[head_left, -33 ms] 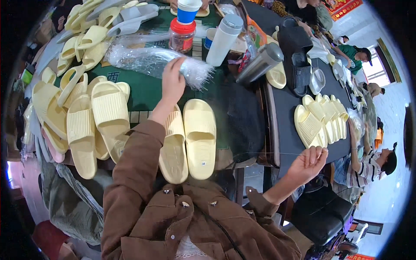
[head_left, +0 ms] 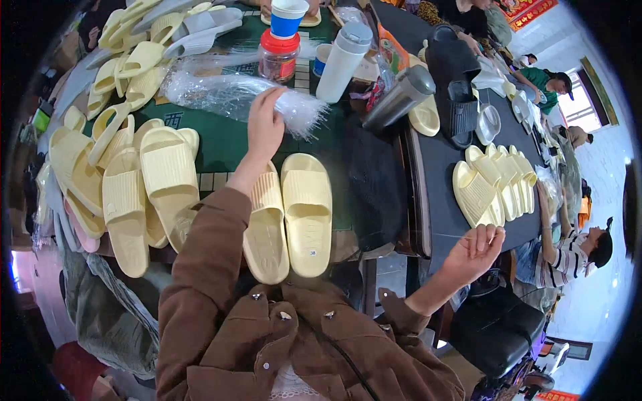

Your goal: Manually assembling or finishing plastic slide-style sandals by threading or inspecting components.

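My left hand (head_left: 266,130) reaches over the table, its fingers closed at the near side of a bundle of thin clear plastic strands (head_left: 221,93). Out to the right, my right hand (head_left: 471,254) is raised with thumb and fingertips pinched together. A fine clear strand, very faint now, runs left from that pinch. Between my arms, at the table's near edge, lies a pair of pale yellow slippers: the right one (head_left: 307,214) shows whole, with a small white sticker on its insole. My left forearm partly covers the left one (head_left: 269,227).
More pale yellow slippers (head_left: 124,207) are heaped at the left. Beyond the bundle stand a red-lidded jar (head_left: 278,57) with a paper cup (head_left: 287,17) on top, a white bottle (head_left: 342,63) and a grey tumbler (head_left: 401,97). Several slippers (head_left: 478,190) line the right-hand table. Other people sit farther right.
Both hands stay in nearly the same places. The strand running left from my right hand shows less plainly than before.
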Demonstrator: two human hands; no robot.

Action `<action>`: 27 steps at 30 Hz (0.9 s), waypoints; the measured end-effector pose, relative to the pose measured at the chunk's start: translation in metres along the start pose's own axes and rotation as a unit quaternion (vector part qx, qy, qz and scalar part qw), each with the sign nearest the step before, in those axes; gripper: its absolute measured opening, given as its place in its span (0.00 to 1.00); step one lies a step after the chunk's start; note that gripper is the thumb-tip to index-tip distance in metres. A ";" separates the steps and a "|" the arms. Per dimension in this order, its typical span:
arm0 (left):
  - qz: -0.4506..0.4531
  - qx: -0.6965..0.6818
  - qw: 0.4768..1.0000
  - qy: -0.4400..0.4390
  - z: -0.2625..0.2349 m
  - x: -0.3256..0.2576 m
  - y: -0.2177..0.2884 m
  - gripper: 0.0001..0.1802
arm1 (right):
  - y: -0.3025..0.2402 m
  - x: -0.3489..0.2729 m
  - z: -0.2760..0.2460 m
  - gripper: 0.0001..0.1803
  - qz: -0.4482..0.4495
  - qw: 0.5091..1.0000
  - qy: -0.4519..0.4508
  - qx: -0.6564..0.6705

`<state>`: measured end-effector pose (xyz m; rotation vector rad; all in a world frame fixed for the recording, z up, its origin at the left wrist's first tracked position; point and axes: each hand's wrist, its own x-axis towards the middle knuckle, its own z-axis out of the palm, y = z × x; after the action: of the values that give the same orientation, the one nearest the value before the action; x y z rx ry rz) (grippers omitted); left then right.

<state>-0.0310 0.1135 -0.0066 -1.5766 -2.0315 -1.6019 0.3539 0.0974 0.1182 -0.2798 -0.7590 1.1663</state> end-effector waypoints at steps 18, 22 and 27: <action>-0.215 -0.378 0.800 -0.414 -0.120 -0.088 0.182 0.10 | 0.018 -0.023 0.009 0.07 0.103 0.994 -0.003 -0.036; -0.166 -0.268 0.869 -0.381 -0.151 -0.093 0.170 0.09 | 0.015 -0.018 -0.006 0.07 0.082 0.994 0.037 -0.058; -0.049 -0.192 0.922 -0.334 -0.167 -0.114 0.153 0.12 | 0.025 -0.022 -0.017 0.09 0.125 0.984 0.000 -0.128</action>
<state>0.0576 -0.1021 0.0944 -2.4836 -2.1959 -1.7427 0.3429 0.0902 0.0833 -0.6037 -0.8935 1.3044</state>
